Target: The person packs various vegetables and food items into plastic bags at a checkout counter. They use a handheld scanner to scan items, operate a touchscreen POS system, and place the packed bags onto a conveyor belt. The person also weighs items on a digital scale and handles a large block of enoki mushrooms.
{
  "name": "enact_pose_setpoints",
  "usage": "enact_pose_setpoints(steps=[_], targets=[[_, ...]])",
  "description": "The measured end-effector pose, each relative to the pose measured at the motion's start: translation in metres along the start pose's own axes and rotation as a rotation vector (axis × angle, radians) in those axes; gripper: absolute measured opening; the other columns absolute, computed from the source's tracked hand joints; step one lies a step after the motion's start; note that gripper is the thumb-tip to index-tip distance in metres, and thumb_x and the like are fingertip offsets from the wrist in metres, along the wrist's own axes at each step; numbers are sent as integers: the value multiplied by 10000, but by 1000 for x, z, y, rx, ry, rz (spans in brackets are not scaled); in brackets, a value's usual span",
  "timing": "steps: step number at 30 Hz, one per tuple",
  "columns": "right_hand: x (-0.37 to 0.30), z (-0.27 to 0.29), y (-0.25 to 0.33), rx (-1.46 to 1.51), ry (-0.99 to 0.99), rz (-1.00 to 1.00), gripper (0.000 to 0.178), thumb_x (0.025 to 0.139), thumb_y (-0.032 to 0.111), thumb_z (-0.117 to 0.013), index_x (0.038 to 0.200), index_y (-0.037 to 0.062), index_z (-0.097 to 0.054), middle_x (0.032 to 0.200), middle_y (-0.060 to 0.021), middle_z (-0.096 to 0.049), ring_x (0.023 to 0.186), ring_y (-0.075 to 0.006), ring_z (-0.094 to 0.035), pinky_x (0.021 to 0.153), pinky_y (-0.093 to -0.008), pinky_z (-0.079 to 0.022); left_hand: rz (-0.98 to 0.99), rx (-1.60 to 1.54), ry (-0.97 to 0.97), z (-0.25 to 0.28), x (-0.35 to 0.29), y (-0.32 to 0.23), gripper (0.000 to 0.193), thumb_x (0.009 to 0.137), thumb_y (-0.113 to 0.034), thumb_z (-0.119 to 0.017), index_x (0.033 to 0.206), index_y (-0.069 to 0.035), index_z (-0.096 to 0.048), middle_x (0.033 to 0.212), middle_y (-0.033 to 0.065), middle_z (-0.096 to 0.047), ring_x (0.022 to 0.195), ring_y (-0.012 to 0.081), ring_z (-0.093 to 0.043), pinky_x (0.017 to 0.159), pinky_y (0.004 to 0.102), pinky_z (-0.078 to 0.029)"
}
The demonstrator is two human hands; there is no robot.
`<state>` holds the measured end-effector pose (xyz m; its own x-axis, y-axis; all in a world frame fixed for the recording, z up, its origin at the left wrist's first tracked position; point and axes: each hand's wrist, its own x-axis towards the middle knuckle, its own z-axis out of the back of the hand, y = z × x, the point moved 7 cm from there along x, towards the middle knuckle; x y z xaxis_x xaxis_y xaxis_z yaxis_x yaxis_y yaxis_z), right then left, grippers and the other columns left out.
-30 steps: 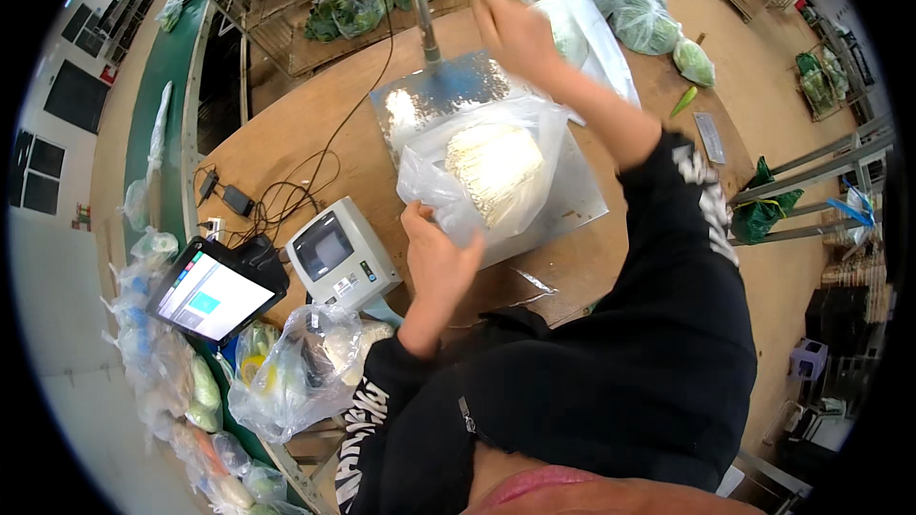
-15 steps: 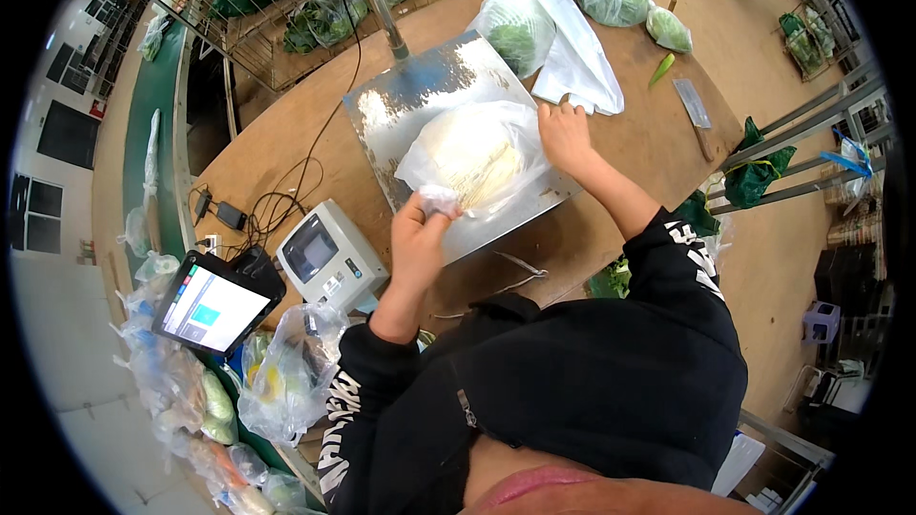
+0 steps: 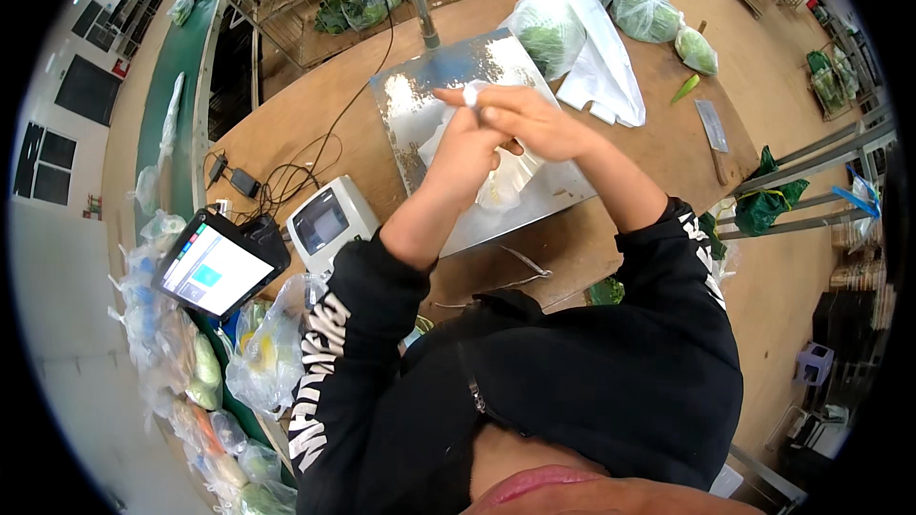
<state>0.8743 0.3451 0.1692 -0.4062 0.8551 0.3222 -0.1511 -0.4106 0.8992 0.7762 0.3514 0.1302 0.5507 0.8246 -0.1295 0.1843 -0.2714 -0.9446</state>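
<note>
Over a worn metal scale plate [image 3: 563, 193], my two hands cross at the gathered neck of a clear plastic bag [image 3: 501, 193]. The bag holds something pale and stringy, mostly hidden under my hands. My left hand [image 3: 466, 157] is closed with bent fingers, gripping the plastic. Lying across it from the right, my right hand [image 3: 539, 121] is closed on the bag's end too, its index finger pointing left. A white twist of plastic pokes up between the fingers.
Bagged cabbage [image 3: 544, 29] and white plastic bags [image 3: 611, 67] lie beyond the plate. To the right is a knife [image 3: 712, 129]. A label printer [image 3: 329, 219], a tablet screen [image 3: 212, 267] and tangled cables [image 3: 301, 167] sit left, beside bagged vegetables [image 3: 200, 372].
My hands came together from opposite sides of the bag and crossed over its top. The bag's spread edges are now gathered. My view has shifted slightly.
</note>
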Motion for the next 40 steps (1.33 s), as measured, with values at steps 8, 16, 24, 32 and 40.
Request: enact_pose_setpoints(steps=[8,16,24,32,40], targets=[[-52,13,-38,-518,-24,-244,343,913,312,-717,702,67,-600,739,-29,-644,775,-206,-637,743,-326,-459,-102,653,-135,106,41,47,236,930,-215,-674,789,-42,-596,728,40,-611,580,124,-532,506,296,-403],[-123,17,-179,1351,-664,-205,326,985,103,-557,663,55,-583,791,-97,-684,831,-224,-666,869,-395,-569,233,-786,-442,155,29,146,367,983,-256,-637,659,-103,-557,628,4,-541,555,117,-477,514,258,-366],[-69,5,-89,270,-373,-520,378,1041,294,-564,1029,-58,-702,922,-30,-691,845,-103,-604,820,-301,-510,172,-181,-108,66,24,32,233,1018,-272,-610,986,-44,-643,684,-18,-527,545,54,-364,465,203,-286],[-157,22,-171,305,-777,-441,256,1006,246,-584,1025,24,-711,1069,-33,-673,933,-123,-559,836,-287,-427,-215,289,-685,164,-5,106,316,983,-302,-641,1047,7,-616,908,91,-673,836,197,-610,803,341,-491],[-93,-115,-37,-441,-260,229,244,866,-24,-667,1108,-13,-643,1113,-166,-652,1006,-273,-602,921,-365,-471,77,663,-1032,220,-275,233,253,905,-144,-680,1100,11,-629,1038,149,-665,903,281,-656,864,372,-498]])
